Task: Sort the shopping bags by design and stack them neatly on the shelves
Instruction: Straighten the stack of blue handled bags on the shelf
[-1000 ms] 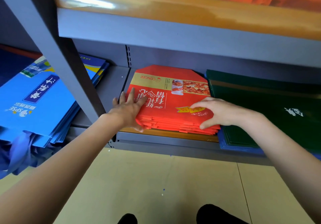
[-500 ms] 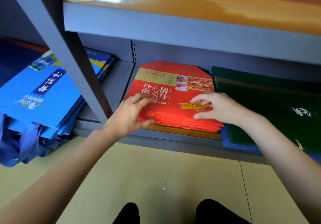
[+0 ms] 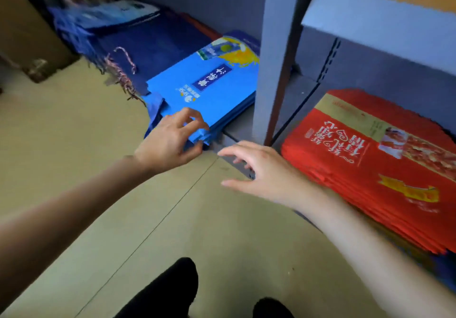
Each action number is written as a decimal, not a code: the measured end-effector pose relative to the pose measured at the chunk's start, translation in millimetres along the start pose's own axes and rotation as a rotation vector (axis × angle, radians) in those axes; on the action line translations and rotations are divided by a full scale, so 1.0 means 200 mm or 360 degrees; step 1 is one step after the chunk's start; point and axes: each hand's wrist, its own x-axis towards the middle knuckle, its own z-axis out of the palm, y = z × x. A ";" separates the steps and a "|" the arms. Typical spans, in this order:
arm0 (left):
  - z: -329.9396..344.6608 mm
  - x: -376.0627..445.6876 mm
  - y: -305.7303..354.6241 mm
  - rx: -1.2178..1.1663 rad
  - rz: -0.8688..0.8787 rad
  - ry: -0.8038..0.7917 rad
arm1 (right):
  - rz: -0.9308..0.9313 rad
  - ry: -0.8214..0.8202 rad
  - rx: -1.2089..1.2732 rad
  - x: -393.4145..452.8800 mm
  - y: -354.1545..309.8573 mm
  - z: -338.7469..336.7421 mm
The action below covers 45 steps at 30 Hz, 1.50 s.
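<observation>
The grey metal shelving unit filled the upper right of the head view, its upright post standing between two bays. Below and in front of it lay the beige tiled floor, crossed by a thin dark joint line. On the bottom shelf right of the post sat the stack of flat red paper shopping bags with a gold band and white lettering, squared fairly evenly with its edges fanned a little at the near side. Left of the post lay the stack of flat bright blue paper shopping bags with a dark blue label and a yellow picture, its near corner overhanging the shelf edge. Behind and to the left of that rested a pile of dark navy bags with twisted pink-and-white cord handles spilling toward the floor; farther back, more pale blue bags were too blurred to make out.

The left hand was at the near corner of the blue stack, its fingers curled over the top edge and the thumb underneath, pinching the bags. The right hand hovered over the floor just in front of the post, fingers spread and relaxed, holding nothing and touching neither stack. Two black shoes showed at the bottom edge.
</observation>
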 end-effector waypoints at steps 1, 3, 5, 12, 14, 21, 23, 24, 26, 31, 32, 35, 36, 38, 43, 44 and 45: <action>-0.02 -0.01 -0.07 0.0122 -0.0048 -0.0094 | -0.0047 -0.0055 -0.0090 0.07 -0.02 0.03; -0.06 -0.01 -0.22 0.0417 -0.0159 -0.0269 | -0.0074 -0.0120 -0.0186 0.23 -0.04 0.07; -0.08 0.01 -0.33 0.0626 -0.0406 -0.0496 | -0.0022 -0.0129 -0.0218 0.39 -0.04 0.10; -0.07 0.15 -0.61 0.0774 -0.0707 -0.0859 | 0.0536 -0.0381 -0.0657 0.88 -0.01 0.12; -0.07 0.20 -0.70 0.0794 -0.0674 -0.0945 | 0.0811 -0.0389 -0.0720 0.99 0.02 0.13; -0.14 0.39 -1.02 0.0654 -0.0365 -0.1271 | 0.1121 -0.0442 -0.0866 1.16 0.15 0.22; -0.09 0.42 -1.06 0.0523 -0.0328 -0.1379 | 0.1197 -0.0484 -0.0821 1.18 0.16 0.23; -0.06 0.44 -1.07 0.0434 -0.0323 -0.1397 | 0.1239 -0.0496 -0.0786 1.18 0.16 0.23; -0.02 0.47 -1.11 0.0305 -0.0282 -0.1387 | 0.1307 -0.0499 -0.0738 1.20 0.16 0.23; 0.04 0.53 -1.19 0.0373 -0.0005 -0.1308 | 0.1428 -0.0514 -0.0628 1.22 0.13 0.20; 0.03 0.55 -1.21 0.0353 0.0061 -0.1291 | 0.1409 -0.0499 -0.0591 1.22 0.13 0.18; -0.02 0.64 -1.32 0.0118 0.0109 -0.1299 | 0.1446 -0.0409 -0.0500 1.21 0.09 0.06; -0.04 0.67 -1.35 0.0024 0.0085 -0.1315 | 0.1460 -0.0372 -0.0501 1.21 0.06 0.03; -0.06 0.71 -1.39 -0.0096 0.0124 -0.1377 | 0.1510 -0.0344 -0.0527 1.19 -0.01 -0.03; 0.01 0.65 -1.41 -0.0048 0.0194 -0.1429 | 0.1652 -0.0138 -0.0553 1.16 -0.07 0.04; 0.01 0.64 -1.41 -0.0023 0.0189 -0.1417 | 0.1702 -0.0046 -0.0543 1.15 -0.07 0.07; 0.01 0.63 -1.39 0.0005 0.0187 -0.1409 | 0.1751 0.0032 -0.0552 1.15 -0.07 0.11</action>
